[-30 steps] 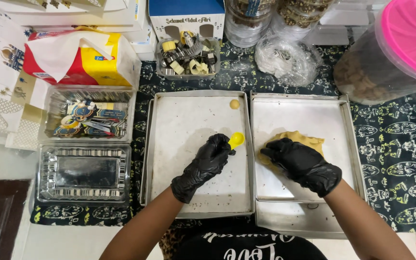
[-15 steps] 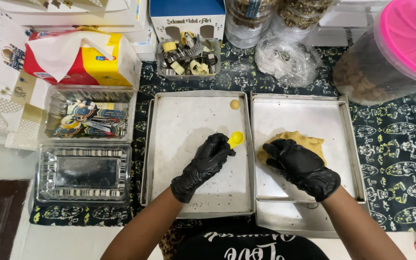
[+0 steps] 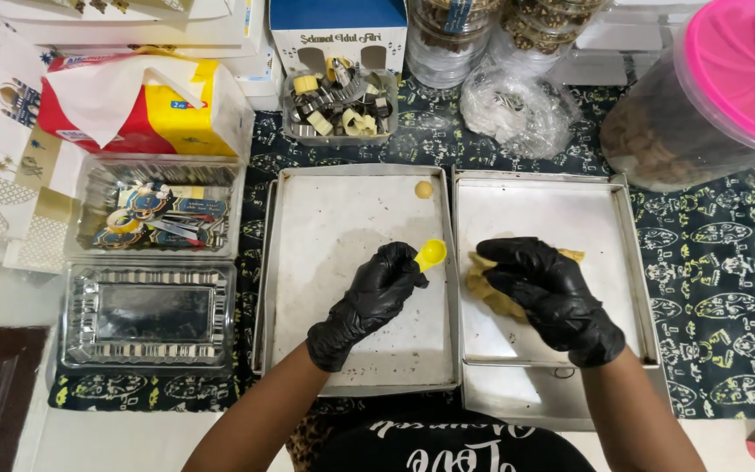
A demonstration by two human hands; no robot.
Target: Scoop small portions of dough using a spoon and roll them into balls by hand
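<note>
Both hands wear black gloves. The left hand [image 3: 376, 293] pinches the handle of a small yellow scoop [image 3: 431, 254], whose bowl points up and right, just over the seam between two metal trays. The right hand [image 3: 545, 293] lies curled and pressed on a lump of yellow dough [image 3: 493, 297] on the right tray [image 3: 552, 205], fingers dug into its near edge.

Sticky dough may well cling to the glove rather than fill the scoop, and a piece could drop into the gap between the trays. The right tray sits stacked on another and looks as if it could slide under a hard press.

On the left tray [image 3: 342, 218] one dough ball [image 3: 424, 189] rests alone near the far right corner. Under everything, the desk carries a dark patterned cloth [image 3: 727, 288].

Left of the trays stand two clear plastic boxes [image 3: 152, 262]. Farther off are a tissue pack [image 3: 146, 109], a tub of metal cutters [image 3: 338, 105], a crumpled plastic bag [image 3: 517, 109], clear jars [image 3: 456, 39] and a large pink-lidded container [image 3: 709, 96] at the far right.
</note>
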